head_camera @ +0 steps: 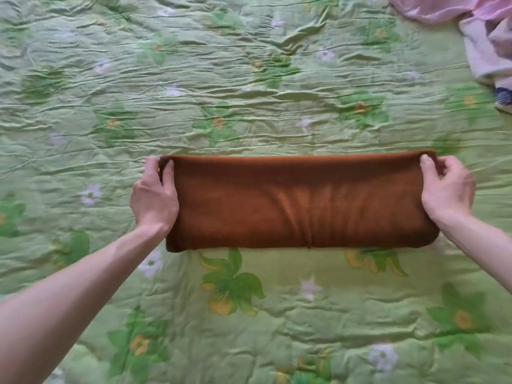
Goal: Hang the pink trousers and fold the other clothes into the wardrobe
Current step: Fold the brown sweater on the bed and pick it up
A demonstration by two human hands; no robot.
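Two bare forearms reaching in from the bottom corners, over a green floral quilt (pixel 249 328) rumpled all across. Left hand (pixel 153 198) pinching the far left corner of a folded brown garment (pixel 302 203), thumb on top, fingers curled round the edge. Right hand (pixel 446 189) pinching the far right corner likewise, thumb on the cloth, fingers bent behind. Hands well apart, one at each end of the long brown band lying flat mid-quilt. Farther off, at the top right corner, a heap of pink clothes (pixel 432 8), pale cloth (pixel 482 54) beneath, and a scrap of blue striped fabric (pixel 502 96) at the edge.
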